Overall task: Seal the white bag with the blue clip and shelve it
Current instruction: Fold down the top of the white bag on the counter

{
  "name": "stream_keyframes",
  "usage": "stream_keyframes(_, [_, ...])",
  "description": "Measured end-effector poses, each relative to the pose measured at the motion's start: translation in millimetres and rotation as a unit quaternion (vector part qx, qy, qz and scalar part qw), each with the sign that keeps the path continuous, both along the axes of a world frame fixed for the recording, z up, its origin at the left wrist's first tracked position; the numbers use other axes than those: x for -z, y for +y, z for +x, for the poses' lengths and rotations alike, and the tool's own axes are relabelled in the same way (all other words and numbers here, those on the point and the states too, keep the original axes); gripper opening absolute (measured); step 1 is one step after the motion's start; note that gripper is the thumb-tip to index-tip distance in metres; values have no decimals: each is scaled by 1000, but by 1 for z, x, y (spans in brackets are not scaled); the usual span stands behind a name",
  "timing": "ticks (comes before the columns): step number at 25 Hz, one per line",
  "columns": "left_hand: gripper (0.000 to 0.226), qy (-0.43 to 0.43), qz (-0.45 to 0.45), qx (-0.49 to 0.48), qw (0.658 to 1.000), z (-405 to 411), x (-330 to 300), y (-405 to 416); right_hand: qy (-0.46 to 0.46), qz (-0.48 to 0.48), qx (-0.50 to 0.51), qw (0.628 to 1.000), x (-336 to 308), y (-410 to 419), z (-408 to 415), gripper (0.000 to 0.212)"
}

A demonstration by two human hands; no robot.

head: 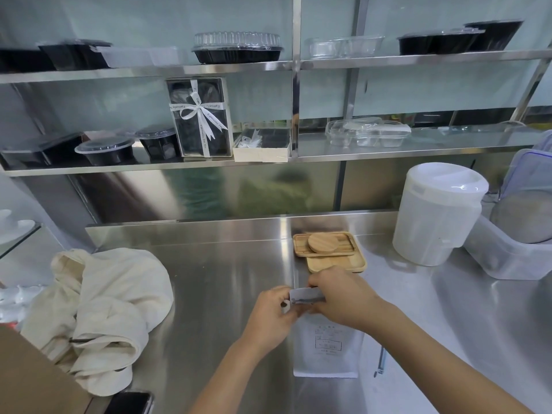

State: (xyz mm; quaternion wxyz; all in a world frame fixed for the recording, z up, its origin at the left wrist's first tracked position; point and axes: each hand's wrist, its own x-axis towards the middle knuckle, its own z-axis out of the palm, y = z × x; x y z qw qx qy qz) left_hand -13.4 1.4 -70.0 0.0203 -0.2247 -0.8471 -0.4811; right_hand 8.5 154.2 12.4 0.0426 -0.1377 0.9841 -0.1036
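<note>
The white bag (326,352) lies flat on the steel counter (227,294), its printed label facing up and its bottom edge toward me. My left hand (273,313) and my right hand (340,297) both pinch the bag's folded top strip, left hand at its left end, right hand over its right end. A slim bluish-grey bar (380,360), possibly the blue clip, lies on the counter just right of the bag, apart from both hands. The lower steel shelf (418,149) runs above the counter at the back.
Two wooden trays with a round wooden lid (328,249) sit just beyond my hands. A white lidded tub (439,213) and a clear bin (507,261) stand at the right. A cream cloth (104,309) is heaped on the left, with a phone (128,403) near the front edge. Food containers fill the shelves.
</note>
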Motion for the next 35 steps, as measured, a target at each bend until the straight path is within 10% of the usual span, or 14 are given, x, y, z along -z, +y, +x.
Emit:
stream_keyframes(12, [21,104,-97,-117,983,6,1,2,41,115,40,992,18,-21,-2,13])
stream_keyframes(35, [25,109,-243,-15,964,6,-32,-7,92,78,-21,992,18,-11,4,11])
